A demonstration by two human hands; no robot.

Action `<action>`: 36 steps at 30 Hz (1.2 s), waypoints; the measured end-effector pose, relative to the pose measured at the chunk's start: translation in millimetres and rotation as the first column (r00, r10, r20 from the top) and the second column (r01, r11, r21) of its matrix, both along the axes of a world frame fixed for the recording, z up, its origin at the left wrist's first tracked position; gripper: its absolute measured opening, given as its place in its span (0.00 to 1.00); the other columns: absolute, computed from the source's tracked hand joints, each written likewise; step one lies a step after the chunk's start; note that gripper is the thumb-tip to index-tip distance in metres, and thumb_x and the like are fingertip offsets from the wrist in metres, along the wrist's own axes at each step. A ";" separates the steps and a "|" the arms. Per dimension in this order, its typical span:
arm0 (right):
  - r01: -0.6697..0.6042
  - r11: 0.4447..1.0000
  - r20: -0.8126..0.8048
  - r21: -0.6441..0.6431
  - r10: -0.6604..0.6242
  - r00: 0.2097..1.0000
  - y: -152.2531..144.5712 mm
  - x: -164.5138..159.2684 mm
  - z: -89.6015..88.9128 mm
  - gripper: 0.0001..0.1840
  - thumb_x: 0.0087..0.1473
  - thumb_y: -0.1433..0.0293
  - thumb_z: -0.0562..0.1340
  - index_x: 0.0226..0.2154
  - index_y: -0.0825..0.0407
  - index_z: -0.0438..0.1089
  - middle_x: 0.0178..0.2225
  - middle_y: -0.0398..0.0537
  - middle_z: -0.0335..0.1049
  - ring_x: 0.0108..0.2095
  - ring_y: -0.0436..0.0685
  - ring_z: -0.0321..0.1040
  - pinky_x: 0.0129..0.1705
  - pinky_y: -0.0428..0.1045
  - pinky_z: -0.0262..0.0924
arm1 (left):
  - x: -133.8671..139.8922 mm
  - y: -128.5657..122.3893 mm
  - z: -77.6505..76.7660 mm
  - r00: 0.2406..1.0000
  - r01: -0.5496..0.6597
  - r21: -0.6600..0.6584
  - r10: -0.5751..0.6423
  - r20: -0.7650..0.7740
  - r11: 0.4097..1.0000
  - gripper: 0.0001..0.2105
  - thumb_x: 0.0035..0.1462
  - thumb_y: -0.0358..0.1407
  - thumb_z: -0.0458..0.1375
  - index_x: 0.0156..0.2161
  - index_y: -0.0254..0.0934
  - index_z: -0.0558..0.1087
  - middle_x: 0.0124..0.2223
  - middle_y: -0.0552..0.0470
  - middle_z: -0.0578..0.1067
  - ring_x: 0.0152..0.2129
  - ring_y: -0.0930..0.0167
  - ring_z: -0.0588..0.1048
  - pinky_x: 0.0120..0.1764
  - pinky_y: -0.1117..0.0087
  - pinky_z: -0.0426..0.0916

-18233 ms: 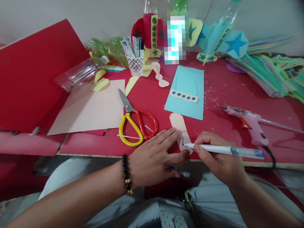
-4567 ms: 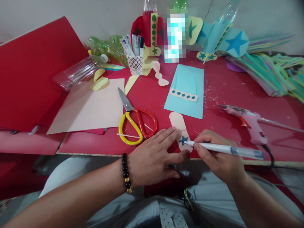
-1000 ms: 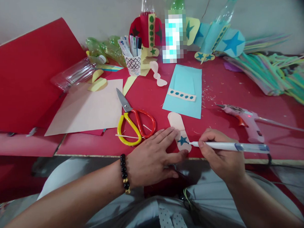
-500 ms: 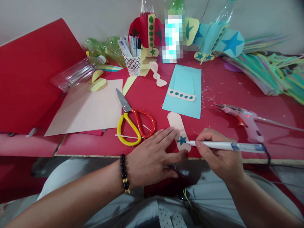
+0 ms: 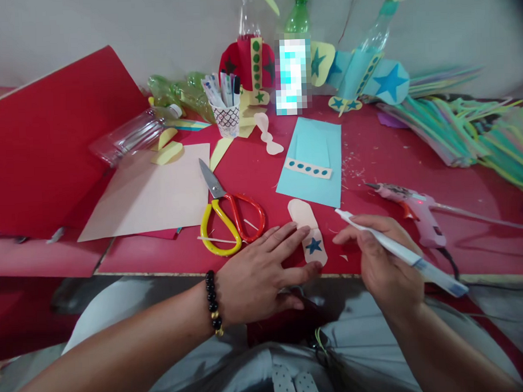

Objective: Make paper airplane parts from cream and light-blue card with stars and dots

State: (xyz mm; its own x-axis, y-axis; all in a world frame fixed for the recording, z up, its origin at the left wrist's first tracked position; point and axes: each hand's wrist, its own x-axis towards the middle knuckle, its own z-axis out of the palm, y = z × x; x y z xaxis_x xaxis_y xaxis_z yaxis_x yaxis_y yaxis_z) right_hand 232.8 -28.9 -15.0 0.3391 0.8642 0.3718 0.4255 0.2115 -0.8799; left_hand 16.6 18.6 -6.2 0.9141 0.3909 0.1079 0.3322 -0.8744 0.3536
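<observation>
Near the table's front edge lies a small cream paper strip (image 5: 307, 214) with rounded ends and a dark blue star (image 5: 314, 245). My left hand (image 5: 264, 270) rests flat with fingers spread, its fingertips touching the strip's left side. A white pen (image 5: 389, 246) is gripped in my right hand (image 5: 388, 266), its tip raised off the paper and pointing up and left. Behind the strip is a light blue paper sheet (image 5: 287, 186) bearing a cream band with several blue dots (image 5: 307, 168). Scissors (image 5: 232, 211) with yellow and red handles lie just beyond my left hand.
A pink glue gun (image 5: 416, 208) lies to the right, its cord trailing over the edge. Decorated bottles (image 5: 250, 59), a pen cup (image 5: 227, 120) and bundled coloured strips (image 5: 434, 127) stand or lie at the back. Cream paper (image 5: 154, 194) and a red board (image 5: 57, 140) are left.
My right hand has lifted the pen tip away from the star and tilted the pen upward. My left hand stays on the strip. The view has shifted slightly.
</observation>
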 end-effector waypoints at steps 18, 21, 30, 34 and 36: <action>-0.172 0.981 -0.223 -0.089 0.148 0.964 11.8 3.4 -0.5 0.15 0.60 0.61 0.56 0.48 0.48 0.62 0.47 0.52 0.70 0.46 0.58 0.70 0.50 0.57 0.64 | -0.7 1.3 16.5 0.988 -0.105 -0.083 0.113 0.106 0.991 0.27 0.62 0.46 0.50 0.63 0.40 0.54 0.63 0.45 0.59 0.61 0.64 0.55 0.60 0.58 0.57; -0.203 0.978 -0.304 -0.048 0.179 0.936 12.1 3.3 -0.6 0.16 0.60 0.61 0.56 0.49 0.48 0.61 0.48 0.53 0.69 0.46 0.58 0.70 0.51 0.58 0.64 | 6.5 13.6 30.3 0.938 -0.274 -0.064 0.282 0.203 0.960 0.18 0.63 0.40 0.49 0.56 0.37 0.64 0.53 0.46 0.71 0.54 0.65 0.64 0.55 0.61 0.63; -0.200 0.979 -0.309 -0.047 0.176 0.935 14.0 8.8 -6.3 0.17 0.58 0.60 0.57 0.49 0.47 0.61 0.48 0.53 0.69 0.46 0.60 0.70 0.50 0.59 0.64 | 51.4 74.5 42.2 0.941 -0.334 0.059 0.329 0.077 0.941 0.14 0.61 0.39 0.52 0.45 0.31 0.71 0.44 0.43 0.75 0.43 0.63 0.70 0.50 0.59 0.62; -0.211 0.977 -0.323 -0.027 0.191 0.927 14.1 10.4 -6.7 0.18 0.58 0.60 0.57 0.49 0.47 0.61 0.49 0.54 0.69 0.47 0.61 0.69 0.50 0.61 0.64 | 62.6 79.2 39.8 0.940 -0.342 -0.006 0.342 0.009 0.940 0.13 0.57 0.41 0.55 0.42 0.32 0.72 0.37 0.45 0.75 0.37 0.63 0.71 0.42 0.62 0.65; -0.218 0.976 -0.349 -0.016 0.199 0.916 14.0 11.0 -6.7 0.17 0.58 0.60 0.57 0.49 0.47 0.61 0.48 0.54 0.69 0.47 0.61 0.70 0.51 0.60 0.64 | 64.4 78.1 40.3 0.936 -0.350 -0.022 0.351 0.008 0.936 0.10 0.57 0.39 0.56 0.37 0.34 0.72 0.34 0.48 0.75 0.34 0.66 0.72 0.36 0.66 0.65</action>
State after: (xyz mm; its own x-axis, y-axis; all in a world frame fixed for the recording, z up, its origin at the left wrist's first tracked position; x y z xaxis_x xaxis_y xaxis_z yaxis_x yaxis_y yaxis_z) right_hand 243.8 -14.9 -21.7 0.2473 0.9445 0.2164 0.0471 0.2113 -0.9763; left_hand 80.9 96.8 34.0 0.7174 0.6885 0.1063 0.6123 -0.6958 0.3754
